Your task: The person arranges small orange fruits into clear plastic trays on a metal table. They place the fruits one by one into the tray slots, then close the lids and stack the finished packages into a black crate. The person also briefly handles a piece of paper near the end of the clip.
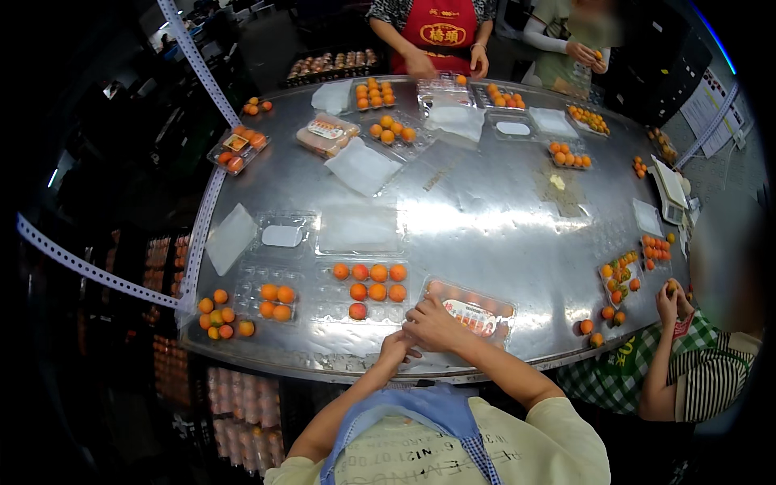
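Observation:
A closed clear plastic fruit box [500, 309] with orange fruit and a printed label lies at the table's near edge. My right hand [438, 324] rests at its left side, fingers on the lid's corner. My left hand [397, 350] is just below and left, close against the right; whether it grips anything is unclear. To the left lies an open clear plastic tray [377, 312] with several orange fruits, its lid [361, 227] folded back under a white liner sheet. Further left another open tray [251, 291] holds several fruits, beside loose orange fruits [216, 318].
A metal table [497, 224] spans the view, with a perforated metal post [203, 230] at its left edge. Co-workers stand at the far side and sit at the right. Packed boxes [327, 136], white sheets [364, 167] and a scale [672, 209] lie around. Stacked crates [245, 400] stand below left.

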`<state>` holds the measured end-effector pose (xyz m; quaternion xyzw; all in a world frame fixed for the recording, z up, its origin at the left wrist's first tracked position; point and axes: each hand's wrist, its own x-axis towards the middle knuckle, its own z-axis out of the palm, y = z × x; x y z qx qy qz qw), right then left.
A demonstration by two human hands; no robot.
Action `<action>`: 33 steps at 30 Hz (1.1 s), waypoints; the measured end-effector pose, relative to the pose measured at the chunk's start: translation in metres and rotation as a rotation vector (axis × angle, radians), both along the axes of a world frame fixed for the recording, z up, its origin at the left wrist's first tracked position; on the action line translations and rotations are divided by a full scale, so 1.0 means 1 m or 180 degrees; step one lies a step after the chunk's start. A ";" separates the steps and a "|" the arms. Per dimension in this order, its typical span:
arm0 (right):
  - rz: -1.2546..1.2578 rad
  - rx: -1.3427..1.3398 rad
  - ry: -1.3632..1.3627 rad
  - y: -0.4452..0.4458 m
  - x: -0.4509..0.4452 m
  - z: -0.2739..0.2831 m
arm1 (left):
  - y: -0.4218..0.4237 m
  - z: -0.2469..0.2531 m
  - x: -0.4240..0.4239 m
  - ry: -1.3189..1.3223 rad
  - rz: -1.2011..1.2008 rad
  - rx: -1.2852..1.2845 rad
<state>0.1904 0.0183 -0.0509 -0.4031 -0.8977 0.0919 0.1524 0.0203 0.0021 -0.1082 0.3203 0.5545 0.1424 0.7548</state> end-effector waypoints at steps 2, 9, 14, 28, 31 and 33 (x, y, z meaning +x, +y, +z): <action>0.0074 0.0001 -0.0010 0.003 0.002 0.002 | 0.002 0.000 0.000 -0.0012 0.0008 0.0007; 0.0242 -0.0129 -0.0144 0.007 -0.001 0.005 | 0.001 0.003 0.003 0.0147 -0.0060 0.0066; 0.0195 -0.0253 0.0458 0.013 0.003 0.048 | 0.001 -0.011 0.002 0.0041 -0.0010 0.0242; -0.0755 0.0559 0.0183 0.036 0.073 0.131 | 0.004 -0.013 0.003 0.0257 -0.0172 0.0344; -0.1071 0.0663 0.0062 0.070 0.089 0.102 | 0.000 -0.014 -0.001 0.0269 -0.0159 0.0517; -0.1308 0.0650 0.0011 0.089 0.118 0.068 | 0.002 -0.019 0.003 0.0236 -0.0324 0.0667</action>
